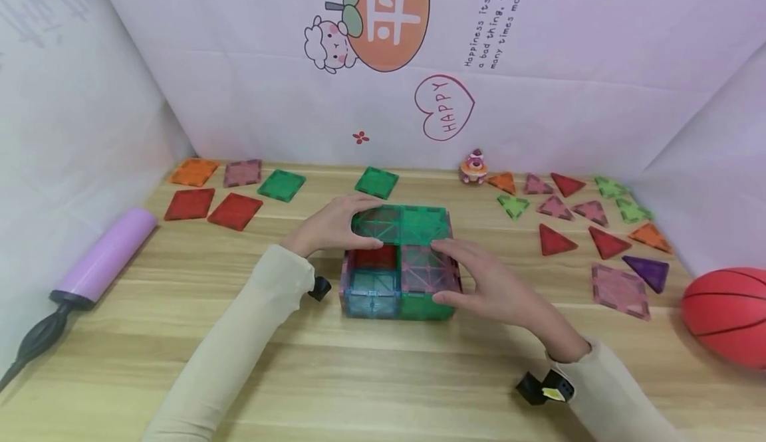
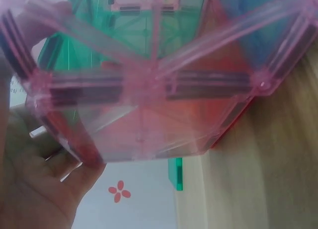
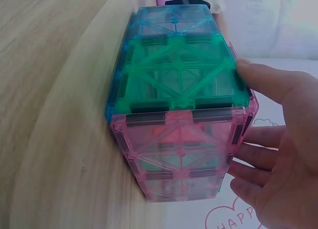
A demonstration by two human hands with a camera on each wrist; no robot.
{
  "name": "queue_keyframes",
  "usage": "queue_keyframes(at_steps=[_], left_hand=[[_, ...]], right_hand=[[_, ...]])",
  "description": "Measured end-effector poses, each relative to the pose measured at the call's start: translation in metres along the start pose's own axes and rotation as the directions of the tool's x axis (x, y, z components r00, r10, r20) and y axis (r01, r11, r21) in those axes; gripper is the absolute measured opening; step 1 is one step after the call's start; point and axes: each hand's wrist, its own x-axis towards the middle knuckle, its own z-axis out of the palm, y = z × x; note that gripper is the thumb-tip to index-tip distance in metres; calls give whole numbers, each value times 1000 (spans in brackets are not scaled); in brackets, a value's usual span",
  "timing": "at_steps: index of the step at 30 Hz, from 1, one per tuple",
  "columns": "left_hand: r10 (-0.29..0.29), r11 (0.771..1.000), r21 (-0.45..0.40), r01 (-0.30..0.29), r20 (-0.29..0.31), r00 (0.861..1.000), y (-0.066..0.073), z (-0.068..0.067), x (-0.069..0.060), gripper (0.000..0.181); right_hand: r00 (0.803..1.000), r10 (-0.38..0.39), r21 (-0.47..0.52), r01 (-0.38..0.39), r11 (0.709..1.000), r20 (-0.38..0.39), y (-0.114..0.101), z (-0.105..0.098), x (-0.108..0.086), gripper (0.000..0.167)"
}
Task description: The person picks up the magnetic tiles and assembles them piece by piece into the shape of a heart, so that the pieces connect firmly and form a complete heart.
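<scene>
A hollow box built of translucent magnetic tiles stands on the table, with green, pink, blue and red panels. Its front left section is uncovered on top, and red and blue show inside. My left hand holds the green magnetic tile on the box's back left top, thumb at its front edge and fingers toward the back. Beside it lies another green top tile. My right hand touches the box's right side by the pink top tile, thumb at the front corner and fingers loosely extended.
Loose red tiles and green tiles lie at the back left and back middle. Several triangles and a pink square lie right. A purple pump, a red ball and a small figurine stand around.
</scene>
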Motion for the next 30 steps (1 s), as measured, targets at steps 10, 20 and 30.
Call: queue_keyframes(at_steps=[10, 20, 30], left_hand=[[-140, 979, -146, 145, 45, 989, -47, -19, 26, 46], [-155, 962, 261, 82, 273, 949, -80, -25, 73, 52], [-238, 914, 387, 123, 265, 934, -66, -33, 38, 48]], right_hand=[[999, 42, 41, -42, 998, 12, 2, 3, -7, 71], [999, 39, 60, -39, 997, 3, -1, 4, -6, 71], [999, 50, 64, -51, 997, 15, 1, 5, -4, 69]])
